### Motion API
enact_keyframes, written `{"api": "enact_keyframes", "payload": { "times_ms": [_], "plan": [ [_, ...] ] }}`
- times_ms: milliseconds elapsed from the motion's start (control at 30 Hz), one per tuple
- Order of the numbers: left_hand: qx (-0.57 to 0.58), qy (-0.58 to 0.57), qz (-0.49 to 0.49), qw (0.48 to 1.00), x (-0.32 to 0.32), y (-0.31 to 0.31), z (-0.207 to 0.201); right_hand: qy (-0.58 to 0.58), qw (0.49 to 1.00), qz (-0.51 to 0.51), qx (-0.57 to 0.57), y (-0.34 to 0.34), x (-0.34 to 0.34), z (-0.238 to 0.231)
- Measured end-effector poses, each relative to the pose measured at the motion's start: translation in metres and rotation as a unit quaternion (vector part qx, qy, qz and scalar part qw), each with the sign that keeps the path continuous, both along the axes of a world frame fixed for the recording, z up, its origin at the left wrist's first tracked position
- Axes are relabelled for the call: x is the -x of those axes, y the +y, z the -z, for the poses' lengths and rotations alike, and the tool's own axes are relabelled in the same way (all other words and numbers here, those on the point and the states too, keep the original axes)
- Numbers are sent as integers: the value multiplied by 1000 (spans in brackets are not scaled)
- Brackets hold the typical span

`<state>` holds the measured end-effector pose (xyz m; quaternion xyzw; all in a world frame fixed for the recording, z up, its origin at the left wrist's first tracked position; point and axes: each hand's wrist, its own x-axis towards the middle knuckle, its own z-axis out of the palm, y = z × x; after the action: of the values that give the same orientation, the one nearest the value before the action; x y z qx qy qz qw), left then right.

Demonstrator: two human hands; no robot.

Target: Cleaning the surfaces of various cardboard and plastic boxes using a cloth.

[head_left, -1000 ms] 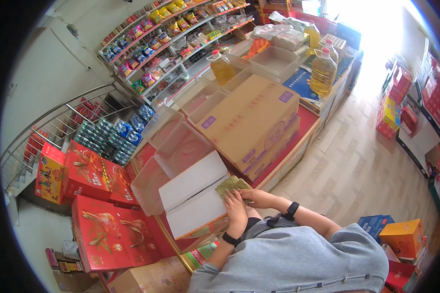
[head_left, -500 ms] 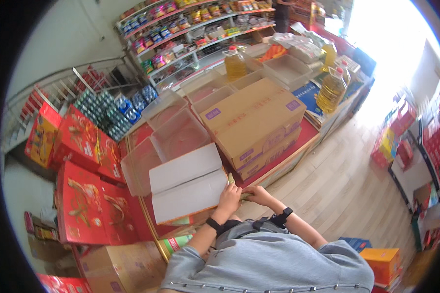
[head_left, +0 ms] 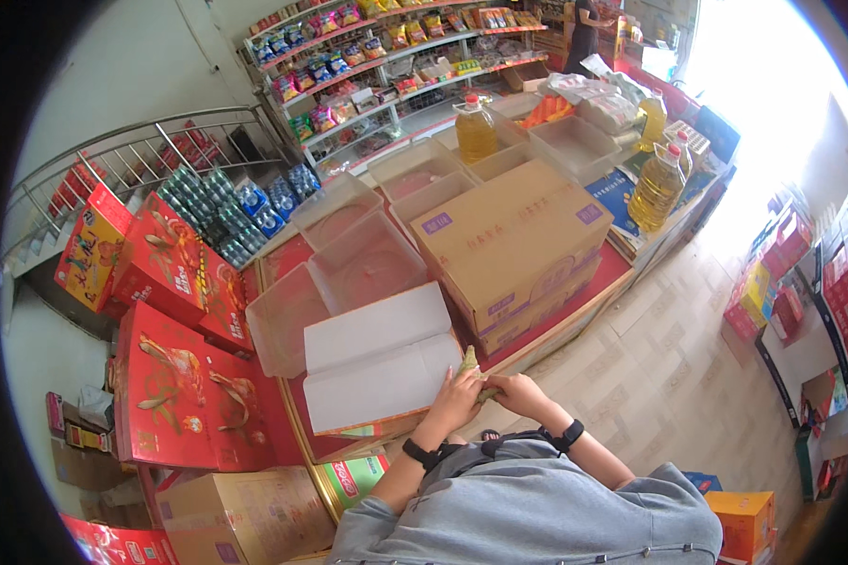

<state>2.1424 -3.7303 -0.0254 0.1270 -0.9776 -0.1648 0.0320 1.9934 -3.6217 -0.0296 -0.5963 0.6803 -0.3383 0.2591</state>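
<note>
My left hand (head_left: 455, 399) and my right hand (head_left: 520, 394) are close together in front of my body, at the right edge of a shallow box with white top flaps (head_left: 377, 372). Both are closed on a crumpled greenish-beige strip (head_left: 469, 358). One end pokes up above my left fingers, and another part shows between the two hands. Whether it is cloth or some other soft material I cannot tell. Just beyond the hands stands a large brown carton (head_left: 513, 240), on top of another on the red tabletop.
Clear plastic bins (head_left: 367, 259) line the table behind the white-flapped box. Oil jugs (head_left: 658, 193) stand toward the far right. Red gift boxes (head_left: 165, 395) are stacked on the left, above a brown carton (head_left: 264, 513). Another person (head_left: 584, 36) stands at the back near snack shelves (head_left: 386, 71).
The whole view has shifted slightly, with things now lower and farther right. My hands keep hold of the strip, and their grip looks much the same.
</note>
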Motion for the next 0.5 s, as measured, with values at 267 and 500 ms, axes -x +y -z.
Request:
{"api": "enact_keyframes", "payload": {
  "times_ms": [267, 500],
  "plan": [
    [-61, 42, 4, 997, -22, -35, -28, 108, 994, 8, 30, -19, -28, -37],
    [-112, 9, 0, 994, -45, -52, -14, 148, 987, 61, -17, -44, -65, -20]
  ]
}}
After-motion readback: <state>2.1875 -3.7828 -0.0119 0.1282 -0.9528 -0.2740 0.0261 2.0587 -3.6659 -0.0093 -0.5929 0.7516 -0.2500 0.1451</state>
